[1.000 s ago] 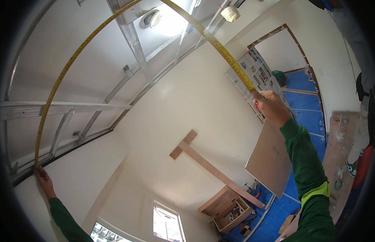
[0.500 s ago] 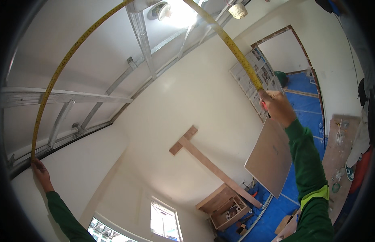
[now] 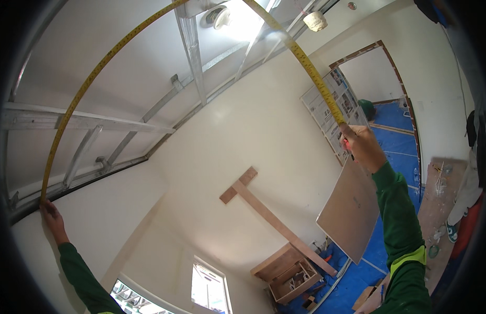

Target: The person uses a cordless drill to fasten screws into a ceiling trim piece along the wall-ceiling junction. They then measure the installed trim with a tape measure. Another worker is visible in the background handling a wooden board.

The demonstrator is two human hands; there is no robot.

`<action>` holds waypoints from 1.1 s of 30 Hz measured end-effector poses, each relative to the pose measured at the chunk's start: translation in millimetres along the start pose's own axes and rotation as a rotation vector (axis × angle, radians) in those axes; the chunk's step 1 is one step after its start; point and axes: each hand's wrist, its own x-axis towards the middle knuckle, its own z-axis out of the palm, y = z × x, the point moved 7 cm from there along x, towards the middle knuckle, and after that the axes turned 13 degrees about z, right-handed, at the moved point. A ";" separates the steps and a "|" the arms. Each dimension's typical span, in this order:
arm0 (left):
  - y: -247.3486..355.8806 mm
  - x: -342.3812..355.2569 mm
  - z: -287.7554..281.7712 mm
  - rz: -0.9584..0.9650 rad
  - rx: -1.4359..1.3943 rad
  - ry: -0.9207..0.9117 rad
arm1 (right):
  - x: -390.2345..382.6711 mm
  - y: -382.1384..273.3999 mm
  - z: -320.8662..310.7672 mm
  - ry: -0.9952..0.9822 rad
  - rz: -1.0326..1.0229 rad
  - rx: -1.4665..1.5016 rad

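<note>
A yellow tape measure (image 3: 89, 86) arches up past the top edge of the head view, its blade bowed between my two hands. My left hand (image 3: 54, 222) is closed on the blade's end, against the upper wall just under the dark edge trim (image 3: 70, 191) of the ceiling frame. On the other side my right hand (image 3: 367, 149) is raised and wrapped round the tape's case; only a bit of red shows between the fingers. Metal ceiling channels (image 3: 96, 122) run behind the blade on the left.
A lit lamp (image 3: 222, 19) hangs at the top. A wooden T-shaped prop (image 3: 274, 222) leans at the wall beside an open wooden box (image 3: 295, 282). A board (image 3: 350, 209) stands below my right hand. Blue sheeting (image 3: 397, 141) covers the floor. Another person's leg (image 3: 462, 193) is at far right.
The view has shifted slightly, and my right hand sits a little lower in it. My left hand stays at the wall edge, and the tape remains stretched in an arc between both hands.
</note>
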 end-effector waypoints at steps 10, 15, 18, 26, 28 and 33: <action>0.1 5.7 -11.4 0.051 0.139 -0.180 | 3.2 3.1 1.1 -0.009 -0.030 -0.048; 21.3 -0.6 18.5 0.587 1.214 -0.537 | 0.5 5.1 9.0 -0.073 0.006 0.008; 18.2 -4.6 26.9 0.561 1.180 -0.632 | 0.7 4.4 14.1 -0.089 -0.050 0.028; 14.8 -2.5 23.4 0.285 0.650 -0.489 | 0.6 12.5 8.3 -0.050 -0.031 0.036; 2.7 7.8 6.8 -0.020 0.169 -0.205 | -3.1 12.3 5.9 -0.044 -0.009 0.025; -6.3 12.4 -1.9 -0.143 -0.075 -0.040 | -11.4 1.8 4.5 -0.030 -0.034 -0.041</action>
